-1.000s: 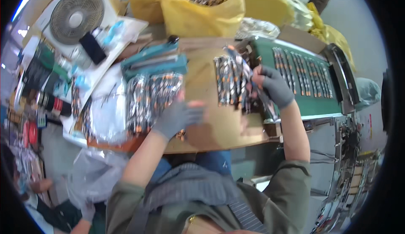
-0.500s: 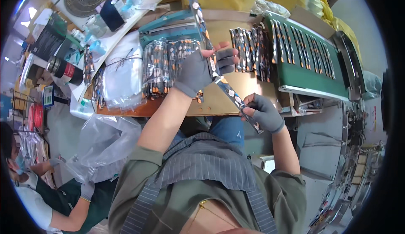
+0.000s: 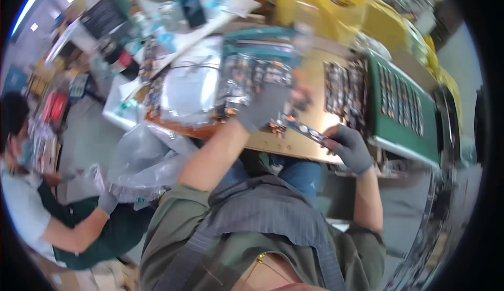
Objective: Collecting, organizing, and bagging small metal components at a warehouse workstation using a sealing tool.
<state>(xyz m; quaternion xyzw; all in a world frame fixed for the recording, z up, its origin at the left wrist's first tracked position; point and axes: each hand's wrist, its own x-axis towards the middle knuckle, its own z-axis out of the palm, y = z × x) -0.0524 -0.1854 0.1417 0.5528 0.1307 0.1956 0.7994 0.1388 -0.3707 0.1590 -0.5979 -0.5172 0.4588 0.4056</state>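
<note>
My right hand (image 3: 349,146), in a grey fingertip-less glove, is closed in a pinch on the near end of a narrow dark patterned strip packet (image 3: 310,132). The strip slants up and left toward my left hand (image 3: 266,107). That hand, gloved alike, is smeared by motion over the table, and whether its fingers grip anything is unclear. Above it, a pale blurred streak could be another strip. Just beyond the left hand lie bundles of similar strips (image 3: 239,78) in clear wrapping. More loose strips (image 3: 344,89) lie in a row to the right.
A green conveyor belt (image 3: 388,128) carries spaced strips at the right. Left of the bundles is a stack of clear plastic bags (image 3: 189,91). Yellow bags (image 3: 320,2) stand behind the table. At lower left a co-worker (image 3: 68,212) handles a large clear bag (image 3: 149,154).
The view has shifted, so the scene sits farther right and lower. My left hand has moved and blurred. The strip's near end has drawn back into my right hand's pinch.
</note>
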